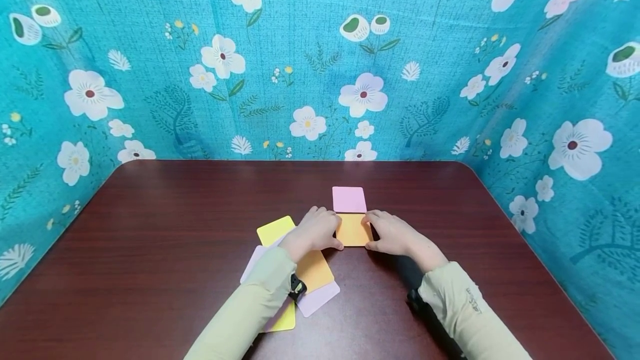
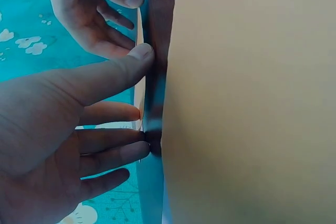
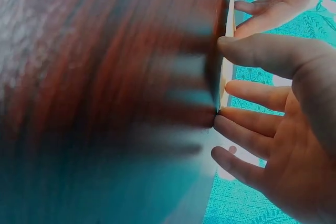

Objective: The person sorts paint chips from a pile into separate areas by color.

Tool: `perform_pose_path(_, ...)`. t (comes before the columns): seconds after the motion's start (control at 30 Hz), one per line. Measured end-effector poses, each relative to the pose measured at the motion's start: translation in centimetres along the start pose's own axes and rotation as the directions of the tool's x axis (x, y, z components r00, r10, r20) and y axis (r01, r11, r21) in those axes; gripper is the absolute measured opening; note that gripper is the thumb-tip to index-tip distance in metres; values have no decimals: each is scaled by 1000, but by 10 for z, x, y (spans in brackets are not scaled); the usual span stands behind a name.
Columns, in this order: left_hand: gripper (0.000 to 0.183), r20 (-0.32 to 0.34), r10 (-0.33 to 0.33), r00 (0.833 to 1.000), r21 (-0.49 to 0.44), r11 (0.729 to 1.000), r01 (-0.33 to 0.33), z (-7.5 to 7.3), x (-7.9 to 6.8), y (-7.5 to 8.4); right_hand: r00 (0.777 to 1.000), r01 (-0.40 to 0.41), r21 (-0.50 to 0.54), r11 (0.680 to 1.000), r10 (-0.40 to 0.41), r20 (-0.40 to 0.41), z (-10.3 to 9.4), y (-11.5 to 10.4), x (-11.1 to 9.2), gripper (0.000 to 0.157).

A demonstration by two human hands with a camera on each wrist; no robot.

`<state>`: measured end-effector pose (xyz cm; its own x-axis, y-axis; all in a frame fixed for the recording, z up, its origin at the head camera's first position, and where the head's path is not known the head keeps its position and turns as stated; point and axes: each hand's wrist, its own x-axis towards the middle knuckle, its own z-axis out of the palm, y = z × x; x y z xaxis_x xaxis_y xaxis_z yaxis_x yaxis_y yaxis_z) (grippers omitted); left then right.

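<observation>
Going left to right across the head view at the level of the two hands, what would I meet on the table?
Upper yellow card, left hand, orange card between the hands, right hand.

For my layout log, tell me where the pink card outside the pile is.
In the head view, the pink card lies just right of centre on the table, directly beyond the orange card between the left hand and right hand.

A plain orange card (image 1: pixel 354 231) lay just on the near side of a pink card (image 1: pixel 349 199), right of overlapping cards (image 1: pixel 317 275).
</observation>
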<state>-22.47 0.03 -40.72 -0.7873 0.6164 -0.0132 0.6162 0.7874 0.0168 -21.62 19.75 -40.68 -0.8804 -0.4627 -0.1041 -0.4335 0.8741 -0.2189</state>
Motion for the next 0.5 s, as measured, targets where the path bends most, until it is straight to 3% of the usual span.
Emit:
perform_pose_path(0.27,32,30,-22,999,-15,1000,22,3,-2,1,999,-6,-76,997,9,32,-1,-5,0,47)
perform_pose_path(0.5,39,36,-32,999,-42,999,34,1,-6,2,999,-15,-60,998,17,32,-2,-8,-1,49)
